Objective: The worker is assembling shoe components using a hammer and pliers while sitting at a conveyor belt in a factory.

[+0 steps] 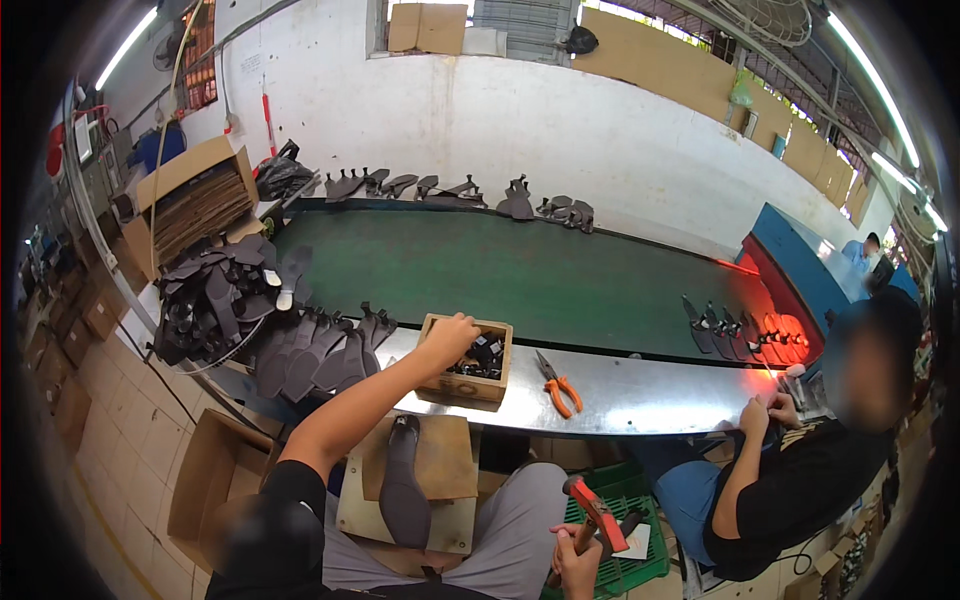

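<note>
My left hand [452, 338] reaches over the rim of a wooden box [460, 388] full of small black parts [486, 356]. Its fingers are curled down; whatever they pinch is hidden. Low in the view, my right hand [577, 562] is closed round the handle of a hammer [597, 515] with a red head, held beside my right thigh. A dark grey shoe sole [405, 490] lies lengthwise on a board [452, 455] at my lap, with neither hand touching it. Orange-handled pliers [558, 384] rest on the metal bench edge right of the box.
A green conveyor belt [480, 270] runs behind the metal edge [650, 390]. Soles are heaped at left [215, 290], with more beside the box [318, 350]. At right sits a co-worker [800, 490], hands at the bench; soles near them [725, 330] glow red. A green crate [640, 570] stands by my right hand.
</note>
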A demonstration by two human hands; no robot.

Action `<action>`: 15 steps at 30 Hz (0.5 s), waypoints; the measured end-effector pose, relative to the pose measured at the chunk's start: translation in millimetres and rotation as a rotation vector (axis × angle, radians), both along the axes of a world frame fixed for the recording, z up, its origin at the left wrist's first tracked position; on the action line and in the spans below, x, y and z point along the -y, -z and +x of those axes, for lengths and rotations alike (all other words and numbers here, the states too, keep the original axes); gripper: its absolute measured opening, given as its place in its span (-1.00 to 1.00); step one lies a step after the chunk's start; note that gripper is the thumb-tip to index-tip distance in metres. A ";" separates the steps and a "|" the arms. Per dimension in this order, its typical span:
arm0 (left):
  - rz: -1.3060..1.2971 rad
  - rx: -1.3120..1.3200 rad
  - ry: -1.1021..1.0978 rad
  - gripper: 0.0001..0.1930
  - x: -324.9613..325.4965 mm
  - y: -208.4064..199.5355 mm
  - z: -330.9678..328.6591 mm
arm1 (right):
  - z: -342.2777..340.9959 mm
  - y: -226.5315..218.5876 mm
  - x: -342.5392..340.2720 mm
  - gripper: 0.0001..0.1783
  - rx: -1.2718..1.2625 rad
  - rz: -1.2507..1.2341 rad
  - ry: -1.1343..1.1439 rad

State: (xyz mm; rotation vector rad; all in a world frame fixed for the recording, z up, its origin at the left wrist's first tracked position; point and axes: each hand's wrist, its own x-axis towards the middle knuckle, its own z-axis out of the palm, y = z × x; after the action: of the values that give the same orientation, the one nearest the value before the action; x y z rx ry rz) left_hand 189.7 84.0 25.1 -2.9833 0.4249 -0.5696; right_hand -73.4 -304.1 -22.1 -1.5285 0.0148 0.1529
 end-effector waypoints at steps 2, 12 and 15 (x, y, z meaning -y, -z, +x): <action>0.032 -0.006 -0.036 -0.88 -3.9 4.9 -0.4 | 9.0 -12.8 -13.9 -0.86 -0.068 0.071 -0.039; -0.566 0.372 0.385 -0.83 66.4 -92.2 -147.4 | 54.5 -85.0 -60.7 -0.69 0.042 0.211 -0.164; -0.603 0.384 0.471 -0.75 86.3 -123.4 -209.6 | 64.0 -122.5 -78.9 -0.61 0.195 0.264 -0.254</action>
State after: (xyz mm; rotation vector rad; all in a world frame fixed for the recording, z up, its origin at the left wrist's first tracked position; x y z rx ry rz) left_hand -19.9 -2.2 148.5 -3.1677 1.0952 -1.5233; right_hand -9.4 -225.2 100.4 -1.2715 -0.3427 0.1990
